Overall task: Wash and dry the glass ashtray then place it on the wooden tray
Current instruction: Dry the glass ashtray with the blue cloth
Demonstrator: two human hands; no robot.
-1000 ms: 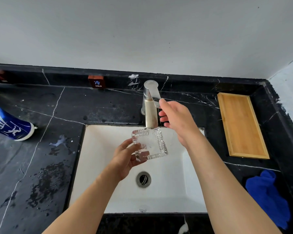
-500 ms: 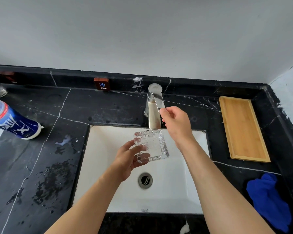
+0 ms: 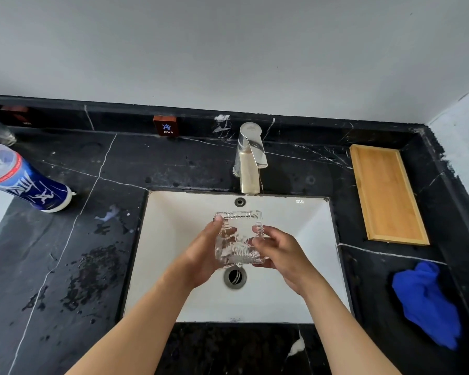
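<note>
A square clear glass ashtray (image 3: 238, 239) is held above the white sink basin (image 3: 173, 239), just over the drain (image 3: 235, 276). My left hand (image 3: 203, 253) grips its left side, thumb on the top corner. My right hand (image 3: 279, 253) holds its right side, fingers wrapped on the edge. The chrome faucet (image 3: 248, 163) stands behind the basin, untouched. The wooden tray (image 3: 385, 193) lies on the black counter to the right. A crumpled blue cloth (image 3: 425, 301) lies in front of that tray.
A blue and white bottle (image 3: 25, 182) lies on its side at the far left. Water spots (image 3: 92, 274) mark the black marble counter left of the sink. A small brown "COLD" label (image 3: 165, 125) sits on the back ledge. White wall behind.
My right hand left the faucet handle and came down onto the ashtray's right side. Both hands lowered the ashtray away from the spout, toward the drain.
</note>
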